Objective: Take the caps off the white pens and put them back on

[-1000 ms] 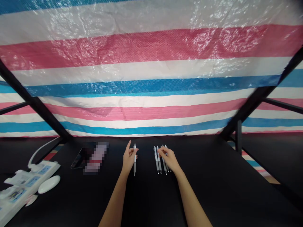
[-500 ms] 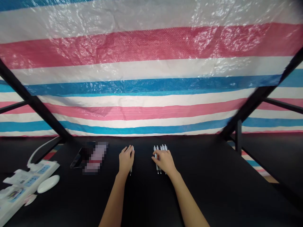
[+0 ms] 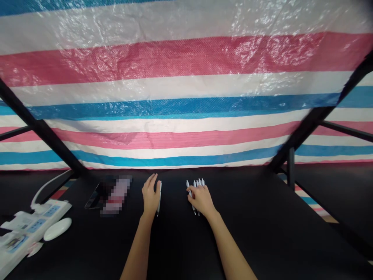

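Bright glare glints across the glossy striped sheet (image 3: 186,58) beyond the far edge of the counter (image 3: 180,249), whose black surface looks dim. The pale pens (image 3: 159,197) are slightly soft. Pixel blocks (image 3: 116,194) cover a patch toward the far left corner; the power strip (image 3: 36,225) at the left edge looks stretched.

- My 2 forearms (image 3: 230,249) reach forward, nearer each other at the wrists (image 3: 213,214).
- My left hand (image 3: 150,197) lies back-up, fingers (image 3: 149,182) stretched forward, thumb (image 3: 159,187) along its inner side.
- My right hand (image 3: 201,199) angles inward, its fingers bent; some fingertips are hidden, so I can't tell their grip.
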